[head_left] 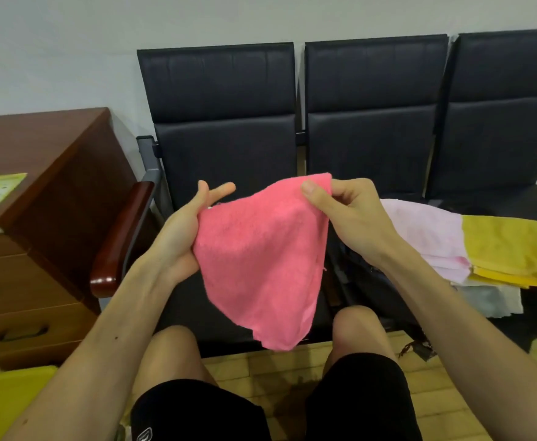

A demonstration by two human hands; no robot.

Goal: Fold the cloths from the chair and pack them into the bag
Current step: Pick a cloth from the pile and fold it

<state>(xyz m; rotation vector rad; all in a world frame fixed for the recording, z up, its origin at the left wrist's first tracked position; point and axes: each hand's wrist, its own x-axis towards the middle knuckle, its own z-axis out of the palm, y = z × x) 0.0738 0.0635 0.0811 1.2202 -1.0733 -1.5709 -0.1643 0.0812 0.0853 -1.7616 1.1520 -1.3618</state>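
The pink terry cloth (261, 265) hangs at the centre, above the person's bare knees; it is fuzzy and nubby, wide at the top and narrowing to a blunt, limp point toward 6 o'clock. The right hand (346, 214) pinches its top corner at 1 o'clock, thumb pressed over the fabric and the other fingers curled behind. The left hand (187, 230) holds the cloth's edge at 9 o'clock against its palm; thumb and forefinger stick out straight, and the remaining fingers are hidden behind the cloth. Behind runs a row of black padded seats (229, 148) with a smooth, leather-like skin. At 3 o'clock a flat stack lies on a seat; a pale pink cloth (426, 237), a yellow cloth (509, 249) folded square beside and over it, a white cloth (490, 297) underneath. At 9 o'clock stands a reddish wooden drawer cabinet (38, 218); a glossy wooden armrest (117, 243) sits between it and the hands.
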